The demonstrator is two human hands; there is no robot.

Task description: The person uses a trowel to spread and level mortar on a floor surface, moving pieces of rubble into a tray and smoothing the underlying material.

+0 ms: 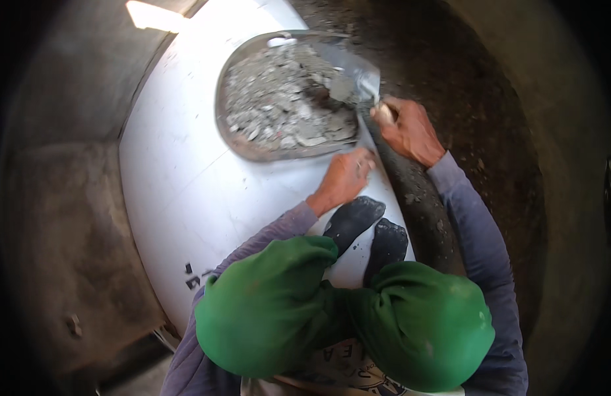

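My right hand [411,129] is closed around the handle of a trowel [365,74]. Its flat metal blade lies over the right side of a wide, rounded basin [243,148]. Grey, crumbly mortar or rubble [279,92] fills the basin, with pale chips through it and a darker hollow near the blade. My left hand [345,175] is at the basin's near right edge with its fingers curled in; whether it touches the rim I cannot tell. What those fingers hold, if anything, is hidden and slightly blurred.
Under the basin is a white sheet [180,171] with dark marks. My dark-shod feet [355,221] are on it, below my green-clad knees [272,297]. Bare dark ground [490,132] runs along the right. A grey wall [74,86] bounds the left.
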